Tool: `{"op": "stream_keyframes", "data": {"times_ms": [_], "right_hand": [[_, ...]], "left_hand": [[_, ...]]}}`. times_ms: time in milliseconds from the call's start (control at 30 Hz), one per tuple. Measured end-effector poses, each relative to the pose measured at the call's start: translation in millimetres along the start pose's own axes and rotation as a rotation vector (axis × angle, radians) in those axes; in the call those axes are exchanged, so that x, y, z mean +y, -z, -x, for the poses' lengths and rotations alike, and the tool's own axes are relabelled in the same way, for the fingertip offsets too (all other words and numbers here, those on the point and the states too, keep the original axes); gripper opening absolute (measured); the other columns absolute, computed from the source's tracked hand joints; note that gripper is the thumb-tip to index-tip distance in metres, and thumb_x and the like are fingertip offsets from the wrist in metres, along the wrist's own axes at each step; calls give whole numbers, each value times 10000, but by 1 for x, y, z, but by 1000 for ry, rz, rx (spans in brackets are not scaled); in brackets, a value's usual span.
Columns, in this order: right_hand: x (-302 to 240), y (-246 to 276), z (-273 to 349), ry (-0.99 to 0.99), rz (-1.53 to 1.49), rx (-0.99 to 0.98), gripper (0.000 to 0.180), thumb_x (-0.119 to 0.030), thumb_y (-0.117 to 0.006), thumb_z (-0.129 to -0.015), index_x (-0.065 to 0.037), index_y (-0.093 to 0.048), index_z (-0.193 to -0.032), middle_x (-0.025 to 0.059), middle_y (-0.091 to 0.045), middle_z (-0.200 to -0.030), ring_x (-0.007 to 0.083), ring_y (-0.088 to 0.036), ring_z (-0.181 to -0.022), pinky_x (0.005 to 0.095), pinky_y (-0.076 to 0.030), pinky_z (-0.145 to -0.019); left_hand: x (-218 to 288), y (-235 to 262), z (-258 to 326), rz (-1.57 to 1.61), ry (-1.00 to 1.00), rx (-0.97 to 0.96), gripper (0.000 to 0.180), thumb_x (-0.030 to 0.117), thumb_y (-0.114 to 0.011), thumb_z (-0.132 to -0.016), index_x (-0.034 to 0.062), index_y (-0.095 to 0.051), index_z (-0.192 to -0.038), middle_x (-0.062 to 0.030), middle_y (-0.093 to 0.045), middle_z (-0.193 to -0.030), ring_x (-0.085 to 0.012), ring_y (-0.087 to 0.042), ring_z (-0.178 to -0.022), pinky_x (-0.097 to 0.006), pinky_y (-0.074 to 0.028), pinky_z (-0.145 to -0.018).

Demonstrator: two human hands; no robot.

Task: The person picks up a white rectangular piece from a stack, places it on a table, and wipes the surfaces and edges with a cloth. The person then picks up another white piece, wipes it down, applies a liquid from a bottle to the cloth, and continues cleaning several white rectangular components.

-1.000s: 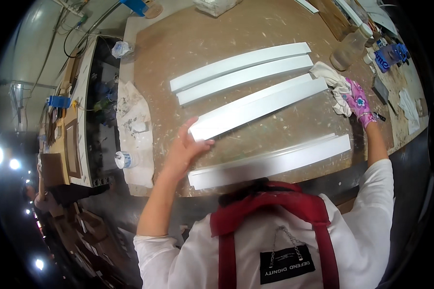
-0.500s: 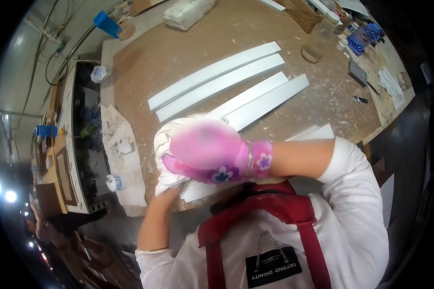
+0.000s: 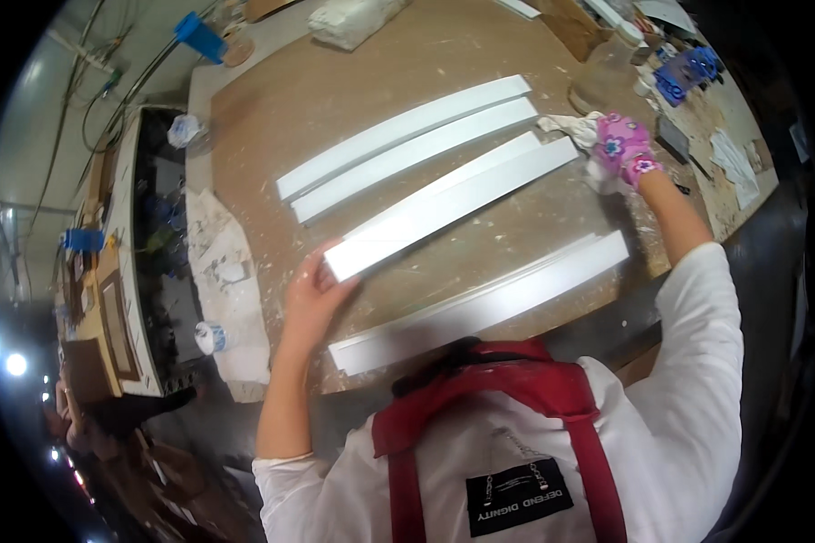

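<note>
My bare left hand [image 3: 315, 294] grips the near left end of a white strip [image 3: 466, 199], thumb and fingers on either side of that end. This strip partly overlaps another one just behind it. Out to the right, beyond the strip's far end, my right hand [image 3: 623, 145] wears a pink flowered glove. It is closed on a bunched white cloth [image 3: 572, 127], which hangs over the table. Two more white strips [image 3: 407, 113] lie side by side farther back. Closest to me, a small stack of white strips [image 3: 489, 303] rests along the near edge.
All this lies on a brown, paint-flecked tabletop [image 3: 272, 118]. A clear bottle [image 3: 607, 68], a blue-purple bottle [image 3: 684, 77] and a dark sanding block [image 3: 672, 138] stand or lie at right. A white wrapped lump [image 3: 353, 20] is at the back, a small tub [image 3: 211, 338] at left.
Before, both hands were together at the strip's near end, glove and cloth over it. My right hand has swept far right with the cloth; my left hand now shows gripping the strip's end.
</note>
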State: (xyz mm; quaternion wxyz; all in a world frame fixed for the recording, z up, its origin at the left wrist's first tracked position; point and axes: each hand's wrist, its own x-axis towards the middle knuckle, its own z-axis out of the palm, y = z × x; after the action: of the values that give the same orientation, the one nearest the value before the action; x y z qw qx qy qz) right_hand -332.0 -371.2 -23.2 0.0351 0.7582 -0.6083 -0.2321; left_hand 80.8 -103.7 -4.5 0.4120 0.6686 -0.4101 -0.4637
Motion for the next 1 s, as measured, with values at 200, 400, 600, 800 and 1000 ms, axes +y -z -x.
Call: {"op": "stream_keyframes", "data": {"times_ms": [200,400,600,800,1000], "right_hand": [[-103,47,56,918,-355,476,597,-311,-668,-772,-62,-461,-1273,169,-511,-1216,345,-485,-1139,416,-386,-973],[-130,67,72,973,-310,226,579,-409,-599,-817,-55,-469,-1256,150,-563,-1104,319,-546,-1023,418,-423,-905],[-111,70,161,1032,-308,108,640,-542,-611,-771,-72,-536,-1200,138,-580,-1111,303,-524,-1083,396,-418,-918],[-118,19,179,1026,-399,124,626,-427,-663,-754,-73,-502,-1245,156,-527,-1234,315,-499,-1144,412,-407,-950],[-131,20,183,997,-240,306,643,-277,-691,-718,-69,-455,-1279,110,-593,-964,288,-597,-843,401,-479,-744]], "left_hand": [[-5,14,9,-198,-155,32,494,5,-712,-737,24,-544,-1202,-31,-557,-1105,-121,-554,-990,-260,-466,-840],[12,47,41,-242,-138,83,470,27,-714,-719,37,-575,-1167,-56,-534,-1181,-173,-543,-1060,-300,-458,-891],[-16,52,106,-554,-257,-9,557,47,-783,-625,74,-597,-1149,-122,-566,-1201,-291,-531,-1142,-359,-437,-953],[-54,32,115,-563,-310,-38,634,48,-798,-613,85,-565,-1201,-140,-555,-1226,-318,-533,-1130,-374,-446,-939],[-94,32,116,-659,-313,11,673,68,-749,-693,39,-470,-1305,-178,-506,-1287,-328,-506,-1175,-373,-439,-942]]}}
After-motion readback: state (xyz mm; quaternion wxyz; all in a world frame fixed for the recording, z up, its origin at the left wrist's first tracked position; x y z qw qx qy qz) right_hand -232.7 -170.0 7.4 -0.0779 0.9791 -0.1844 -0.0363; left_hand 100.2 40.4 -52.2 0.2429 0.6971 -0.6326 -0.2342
